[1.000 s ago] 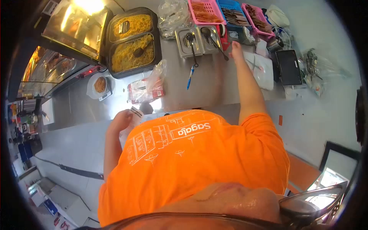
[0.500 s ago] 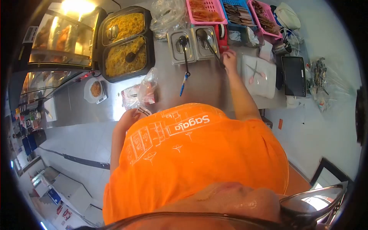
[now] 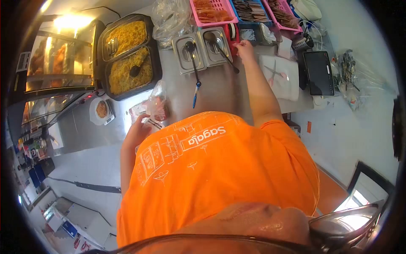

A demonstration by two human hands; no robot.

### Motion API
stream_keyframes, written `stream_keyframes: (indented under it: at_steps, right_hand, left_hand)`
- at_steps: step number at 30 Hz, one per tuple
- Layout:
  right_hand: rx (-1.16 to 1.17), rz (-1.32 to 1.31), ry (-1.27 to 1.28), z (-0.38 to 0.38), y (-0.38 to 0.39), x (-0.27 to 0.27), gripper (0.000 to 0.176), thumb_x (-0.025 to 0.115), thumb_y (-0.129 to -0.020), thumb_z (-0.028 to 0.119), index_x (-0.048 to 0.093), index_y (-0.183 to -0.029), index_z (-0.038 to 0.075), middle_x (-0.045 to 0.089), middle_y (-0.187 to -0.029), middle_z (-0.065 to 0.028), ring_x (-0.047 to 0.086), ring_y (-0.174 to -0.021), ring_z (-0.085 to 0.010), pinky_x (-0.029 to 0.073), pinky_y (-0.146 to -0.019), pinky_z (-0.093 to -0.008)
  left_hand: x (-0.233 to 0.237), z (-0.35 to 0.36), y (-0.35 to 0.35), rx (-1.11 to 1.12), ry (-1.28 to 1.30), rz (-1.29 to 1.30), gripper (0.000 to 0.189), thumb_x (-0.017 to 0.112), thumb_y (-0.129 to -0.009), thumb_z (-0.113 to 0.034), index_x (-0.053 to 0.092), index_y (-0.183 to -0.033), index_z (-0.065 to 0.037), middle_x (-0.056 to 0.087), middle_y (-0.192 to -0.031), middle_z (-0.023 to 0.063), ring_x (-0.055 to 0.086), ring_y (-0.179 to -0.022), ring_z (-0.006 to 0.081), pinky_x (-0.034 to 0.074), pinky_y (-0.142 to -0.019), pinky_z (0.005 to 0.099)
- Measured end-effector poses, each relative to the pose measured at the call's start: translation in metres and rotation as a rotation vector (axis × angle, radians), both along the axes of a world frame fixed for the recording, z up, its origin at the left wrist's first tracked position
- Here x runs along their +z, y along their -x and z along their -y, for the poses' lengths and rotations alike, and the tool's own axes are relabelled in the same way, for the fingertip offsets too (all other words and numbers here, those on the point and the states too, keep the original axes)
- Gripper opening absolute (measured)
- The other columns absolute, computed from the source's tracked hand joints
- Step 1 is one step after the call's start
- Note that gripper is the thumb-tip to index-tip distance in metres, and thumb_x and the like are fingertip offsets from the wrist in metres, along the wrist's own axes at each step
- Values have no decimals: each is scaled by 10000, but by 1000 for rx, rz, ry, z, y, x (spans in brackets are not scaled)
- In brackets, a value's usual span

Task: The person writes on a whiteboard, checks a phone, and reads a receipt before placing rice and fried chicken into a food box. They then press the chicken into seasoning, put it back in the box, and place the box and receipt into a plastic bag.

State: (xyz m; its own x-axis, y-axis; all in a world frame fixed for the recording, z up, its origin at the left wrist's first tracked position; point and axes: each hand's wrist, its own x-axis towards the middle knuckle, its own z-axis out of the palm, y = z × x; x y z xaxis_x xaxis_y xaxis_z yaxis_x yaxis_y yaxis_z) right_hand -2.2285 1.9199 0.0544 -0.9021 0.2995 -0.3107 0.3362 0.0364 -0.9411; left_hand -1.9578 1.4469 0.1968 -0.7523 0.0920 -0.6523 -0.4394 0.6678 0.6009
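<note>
My right hand [image 3: 246, 51] is at the front of a red tape dispenser [image 3: 231, 34]. Its fingers are pinched together, and what lies between them is too small to make out. On the left, close to my body, my left hand [image 3: 138, 128] is curled at the edge of a clear plastic bag [image 3: 157, 100]. A red-and-white packet [image 3: 139, 109] shows there, along with a white piece bearing dark print [image 3: 153, 123]. Just left of my right hand stand two steel pans, the nearer one [image 3: 224, 59] with a black ladle [image 3: 211, 38] in it.
Trays of yellow rice [image 3: 127, 36] stand back left beside a lit display case [image 3: 61, 59]. A bowl of food [image 3: 101, 109] sits on a scale. Pink scissors [image 3: 275, 73] lie on white sheets [image 3: 291, 86], near a dark tablet [image 3: 318, 73]. Colored baskets [image 3: 215, 19] line the back.
The whole view has shifted slightly, moving the counter left and up. My right hand stays at the red dispenser. The left-hand fingers show more fully over the packet.
</note>
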Motion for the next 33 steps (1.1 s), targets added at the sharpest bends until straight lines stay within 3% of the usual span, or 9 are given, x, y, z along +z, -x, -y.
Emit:
stream_keyframes:
  at_steps: [3,9,11,13,15,18,25,29,33]
  right_hand:
    - [53,-195,71,-15,-35,-32,231,737,-827,126,509,-816,89,531,-700,-4,517,-632,-96,457,-592,-268]
    - [-216,-157,-426,-4,-34,-92,183,731,-769,110,579,-832,32,641,-749,-74,627,-692,-195,479,-638,-329]
    - [-322,-45,-114,-46,-9,-175,153,705,-745,78,588,-827,25,635,-719,-83,622,-667,-211,474,-606,-348]
    - [-323,36,0,-39,-41,-90,126,689,-731,71,587,-791,28,618,-677,-81,596,-613,-189,455,-555,-339]
    - [-248,-46,-262,-42,-72,-69,115,644,-797,79,565,-857,21,602,-717,-63,579,-642,-141,442,-554,-295]
    - [-121,38,-151,5,-153,-7,126,572,-868,47,522,-983,36,587,-792,-43,568,-714,-111,448,-612,-257]
    - [779,-251,503,198,-272,114,175,549,-930,10,472,-1061,96,526,-825,-6,525,-755,-99,447,-708,-259]
    - [937,-153,95,264,-289,107,156,603,-913,54,487,-1014,78,508,-806,18,504,-739,-77,427,-673,-243]
    - [817,-155,235,279,-312,46,148,622,-904,72,491,-973,67,508,-794,21,487,-702,-71,414,-626,-246]
  left_hand:
    - [22,-9,3,77,-35,-17,421,611,-881,-25,479,-1270,-117,628,-762,91,570,-687,159,468,-638,323]
    - [7,2,9,132,-147,-184,343,596,-887,-13,548,-1209,-120,658,-845,72,603,-799,141,488,-691,313]
    - [-1,10,14,56,-289,-360,288,600,-879,-13,603,-1148,-117,668,-886,79,617,-838,139,500,-728,304]
    - [-4,14,16,-3,-320,-433,244,604,-872,-16,647,-1091,-115,675,-916,80,628,-863,142,508,-759,295]
    - [8,12,21,-48,-239,-409,209,608,-864,-20,681,-1037,-112,680,-935,76,635,-874,149,513,-784,288]
    - [12,13,21,-46,-312,-338,194,610,-861,-34,690,-1022,-108,691,-952,75,644,-870,165,516,-782,302]
    - [21,27,4,-421,-342,-304,189,614,-855,9,658,-1030,-47,658,-1038,42,594,-941,120,489,-841,279]
    - [1,40,-5,-580,-481,-243,150,627,-859,-32,646,-1005,-59,667,-1080,61,587,-1025,147,460,-903,288]
    - [-7,45,-30,-452,-324,-280,183,659,-854,-77,615,-1027,-40,681,-1094,95,610,-1032,186,468,-902,319]
